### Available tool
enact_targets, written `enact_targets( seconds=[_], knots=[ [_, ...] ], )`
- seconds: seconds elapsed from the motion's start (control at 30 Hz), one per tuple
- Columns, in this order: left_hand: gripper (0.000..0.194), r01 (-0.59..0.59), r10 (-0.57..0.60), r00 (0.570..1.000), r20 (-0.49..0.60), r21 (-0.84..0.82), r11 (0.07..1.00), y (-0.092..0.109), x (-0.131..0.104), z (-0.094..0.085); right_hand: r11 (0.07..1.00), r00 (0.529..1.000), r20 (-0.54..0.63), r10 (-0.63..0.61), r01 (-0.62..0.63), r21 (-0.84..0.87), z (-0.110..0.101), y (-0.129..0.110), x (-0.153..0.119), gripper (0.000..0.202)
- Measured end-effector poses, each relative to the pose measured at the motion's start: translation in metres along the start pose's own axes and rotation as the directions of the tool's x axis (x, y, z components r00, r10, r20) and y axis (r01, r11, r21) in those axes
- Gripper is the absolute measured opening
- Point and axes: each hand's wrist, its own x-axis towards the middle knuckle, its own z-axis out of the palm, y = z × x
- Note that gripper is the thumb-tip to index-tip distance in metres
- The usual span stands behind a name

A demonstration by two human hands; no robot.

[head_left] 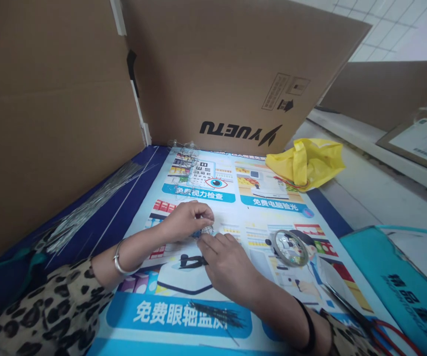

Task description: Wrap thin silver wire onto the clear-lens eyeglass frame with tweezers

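Over the printed sheet, my left hand and my right hand nearly meet. Both are closed, with fingertips pinched on a small mesh-like piece of thin wire. Fingers cover much of this piece, so its full shape is hidden. Short dark wires lie loose on the sheet below my hands. A roll of clear tape, with small shiny bits inside its ring, lies right of my right hand.
Long thin silvery wires lie at left, near teal-handled pliers. Fine wire pieces rest at the back. Cardboard panels stand behind. A yellow bag, a teal bag and red-handled scissors are at right.
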Motion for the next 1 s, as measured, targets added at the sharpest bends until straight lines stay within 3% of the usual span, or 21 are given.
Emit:
enact_targets(
  seconds=[0.27,0.47,0.53,0.63,0.73,1.0],
  knots=[
    [0.01,0.018,-0.017,1.0,0.023,-0.052,0.998,-0.001,-0.001,0.003,0.995,0.989,0.123,0.082,-0.089,0.054,0.002,0.003,0.009,0.037],
    [0.008,-0.029,0.03,0.999,-0.036,0.037,0.999,-0.002,0.0,-0.001,0.984,0.997,-0.035,0.075,-0.068,0.162,-0.009,0.006,-0.005,0.027],
    [0.008,-0.037,0.038,0.998,-0.04,0.027,0.999,-0.003,0.0,-0.002,0.969,0.989,-0.089,0.117,-0.094,0.228,-0.011,0.011,-0.01,0.023],
    [0.009,-0.02,0.02,1.0,-0.019,-0.022,1.0,-0.001,0.0,-0.003,0.942,0.969,-0.079,0.234,-0.206,0.263,-0.011,0.022,-0.014,0.02],
    [0.009,0.015,-0.016,1.0,-0.007,-0.061,0.998,0.001,0.0,-0.005,0.942,0.949,-0.072,0.306,-0.29,0.17,-0.009,0.033,-0.018,0.02],
    [0.011,0.032,-0.032,0.999,-0.008,-0.042,0.999,0.004,-0.001,-0.005,0.955,0.951,-0.185,0.247,-0.271,-0.122,-0.008,0.045,-0.018,0.027]
  ],
)
